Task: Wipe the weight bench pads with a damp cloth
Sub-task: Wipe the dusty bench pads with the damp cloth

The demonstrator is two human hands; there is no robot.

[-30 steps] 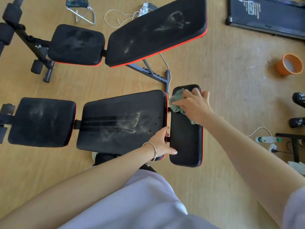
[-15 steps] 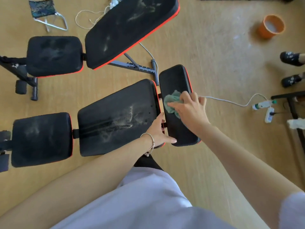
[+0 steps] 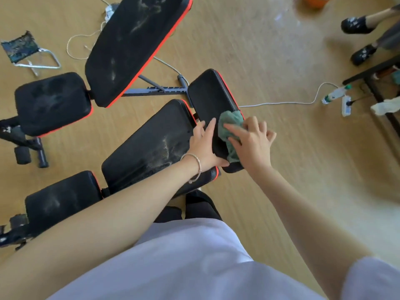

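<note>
End pad being wiped; the dusty pads are not yet done.

The green cloth [image 3: 229,135] is pressed flat on the near half of the narrow end pad [image 3: 213,109] by the right hand [image 3: 252,146], its grip loose, fingers spread over the cloth rather than closed around it. The pad is steadied by the left hand [image 3: 205,146], laid open at its edge with nothing held. That pad looks clean and dark. Pale dust is seen on the middle pad [image 3: 149,146], the near seat pad [image 3: 62,200] and both pads of the far bench [image 3: 129,46], so most of the work is judged to remain.
</note>
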